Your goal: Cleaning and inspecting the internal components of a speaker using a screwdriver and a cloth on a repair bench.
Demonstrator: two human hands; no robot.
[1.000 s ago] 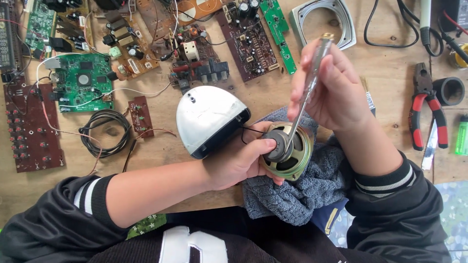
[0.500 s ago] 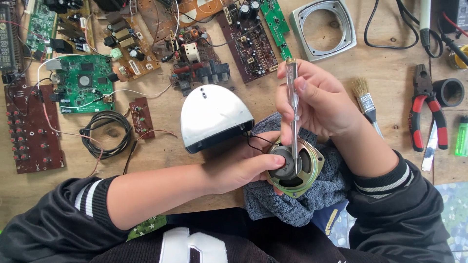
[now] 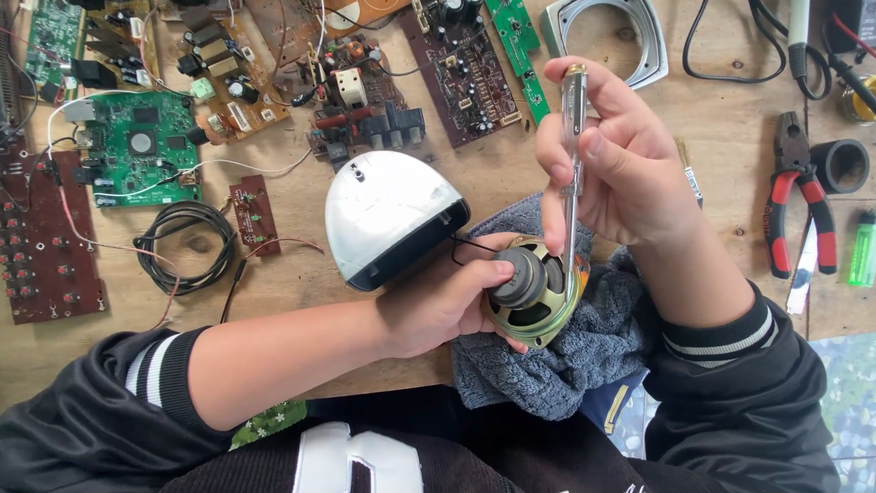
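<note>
Raised upright now, screwdriver (image 3: 572,173) in right hand's (image 3: 630,173) grip — left hand (image 3: 438,301) clasps speaker (image 3: 534,292) beside white housing (image 3: 388,215).

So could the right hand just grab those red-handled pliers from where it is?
Probably not straight away. The right hand is gripping a screwdriver set against the speaker. The pliers lie in the open on the table to its right, nothing covering them, but the hand is full.
</note>
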